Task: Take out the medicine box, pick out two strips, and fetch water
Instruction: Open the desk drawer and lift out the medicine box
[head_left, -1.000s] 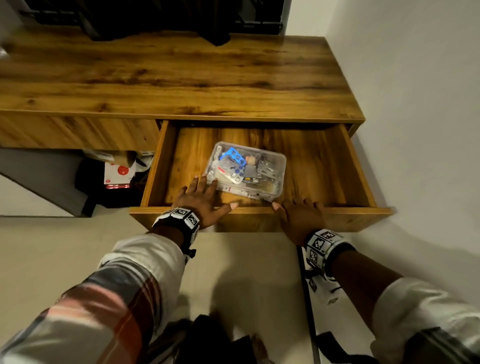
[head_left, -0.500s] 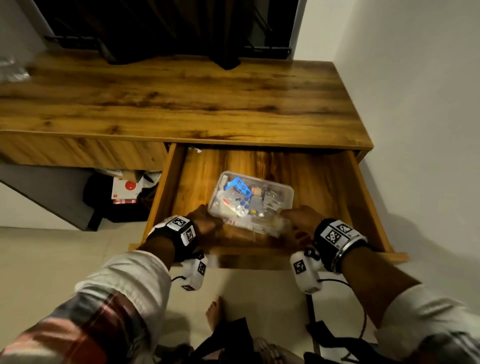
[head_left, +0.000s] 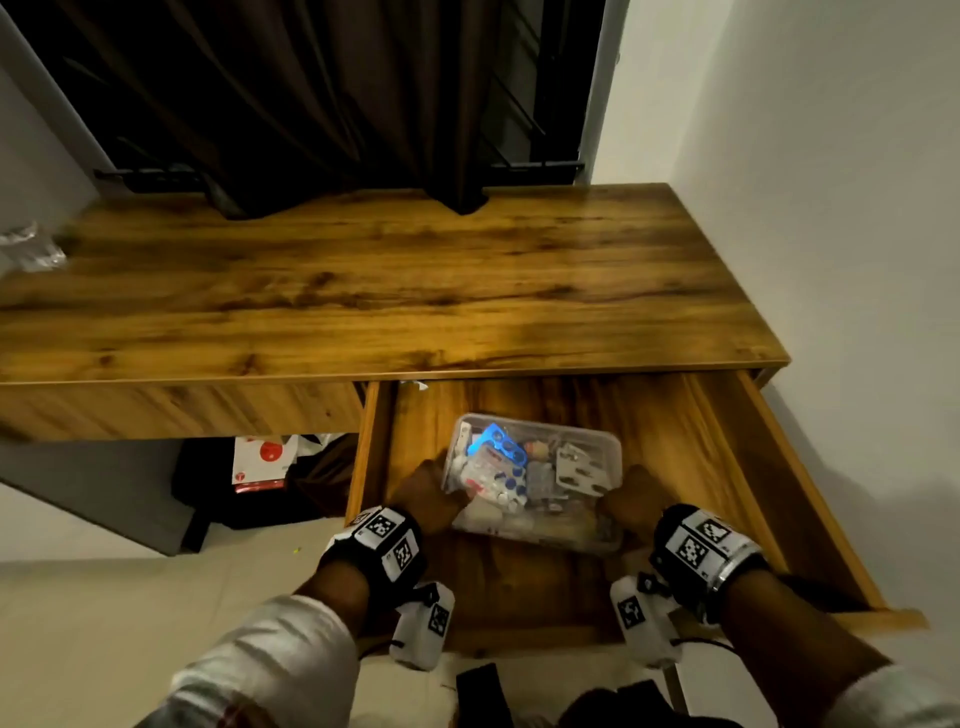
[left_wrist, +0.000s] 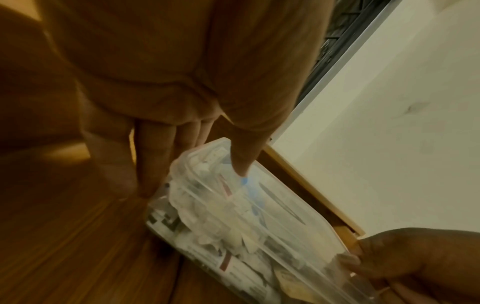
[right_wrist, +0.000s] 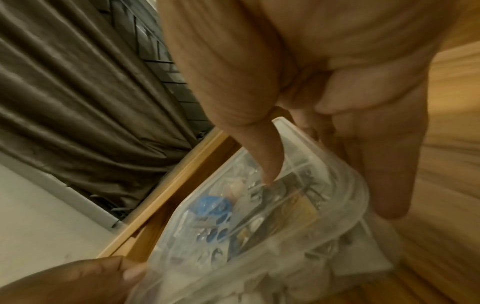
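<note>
A clear plastic medicine box (head_left: 535, 480) full of pill strips, one of them blue (head_left: 496, 447), sits tilted over the open wooden drawer (head_left: 748, 467). My left hand (head_left: 428, 496) grips its left end, thumb on the lid and fingers under it, as the left wrist view shows (left_wrist: 241, 164). My right hand (head_left: 631, 501) grips the right end the same way, thumb on top (right_wrist: 267, 164). The box (left_wrist: 246, 222) fills both wrist views (right_wrist: 259, 226). No water is in view.
The wooden desk top (head_left: 389, 291) stretches bare above the drawer, with a dark curtain (head_left: 337, 93) behind it. A white wall (head_left: 831, 208) closes the right side. Bags and a red-and-white packet (head_left: 260, 462) lie under the desk on the left.
Both hands left the drawer's front edge, reached inside and took hold of the box at its two ends. The box's near side has risen slightly.
</note>
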